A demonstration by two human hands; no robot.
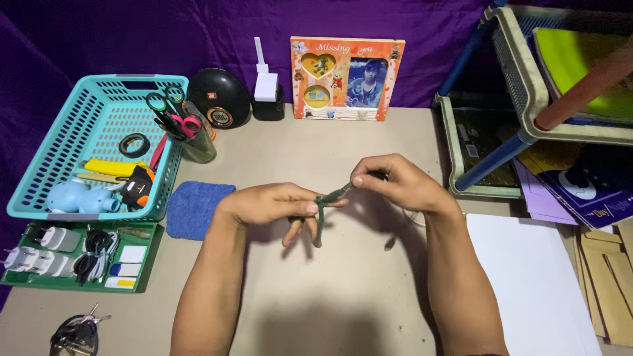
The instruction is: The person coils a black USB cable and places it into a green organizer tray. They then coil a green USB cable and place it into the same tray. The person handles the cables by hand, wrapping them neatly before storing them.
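Above the middle of the beige table (pixel 343 290), head view, I had my left hand (pixel 273 206) and right hand (pixel 395 181) both pinched on a dark green cord (pixel 323 209), apparently mid-knot, loop hanging off the left fingers (pixel 293 234), next needing a steady pull, teal basket (pixel 39 191) well apart.

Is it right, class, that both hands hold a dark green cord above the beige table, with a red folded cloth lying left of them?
Not quite. The head view shows the folded cloth is blue, not red. Both the left hand and right hand do hold the dark green cord above the beige table.
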